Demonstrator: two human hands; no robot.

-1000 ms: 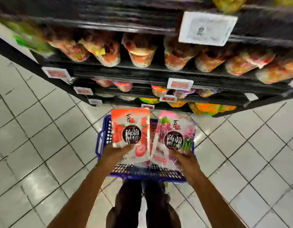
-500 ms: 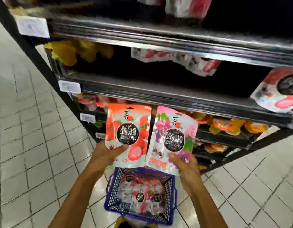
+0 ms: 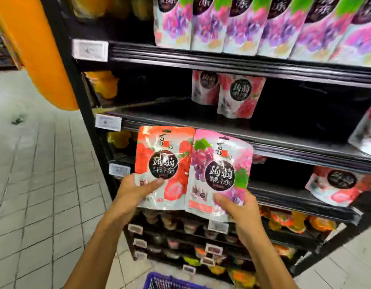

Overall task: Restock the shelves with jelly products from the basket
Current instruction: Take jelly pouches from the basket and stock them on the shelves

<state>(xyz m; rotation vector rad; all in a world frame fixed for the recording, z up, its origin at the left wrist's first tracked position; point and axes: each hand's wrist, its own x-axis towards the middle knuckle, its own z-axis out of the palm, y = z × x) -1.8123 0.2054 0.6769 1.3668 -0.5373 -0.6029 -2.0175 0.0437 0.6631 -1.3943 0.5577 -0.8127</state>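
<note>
My left hand (image 3: pixel 134 189) grips the bottom of a red strawberry jelly pouch (image 3: pixel 163 163), thumb across its front. My right hand (image 3: pixel 235 206) grips the bottom of a pink grape jelly pouch (image 3: pixel 220 172). Both pouches stand upright side by side in front of the black shelf unit (image 3: pixel 222 132). On the middle shelf two red jelly pouches (image 3: pixel 238 94) stand with dark empty space to their left and right. Grape pouches (image 3: pixel 243 24) fill the shelf above. Only the blue basket's (image 3: pixel 168 282) far rim shows at the bottom edge.
More red pouches sit at the right, one on the middle shelf (image 3: pixel 366 130) and one a shelf lower (image 3: pixel 338 184). Lower shelves hold jelly cups (image 3: pixel 288 224). An orange column (image 3: pixel 38 51) stands at the left, with grey tiled floor (image 3: pixel 34 184) beside the shelf.
Both hands have lifted the two pouches from above the basket up to middle-shelf height. My view has tilted upward, so the basket has dropped to the bottom edge.
</note>
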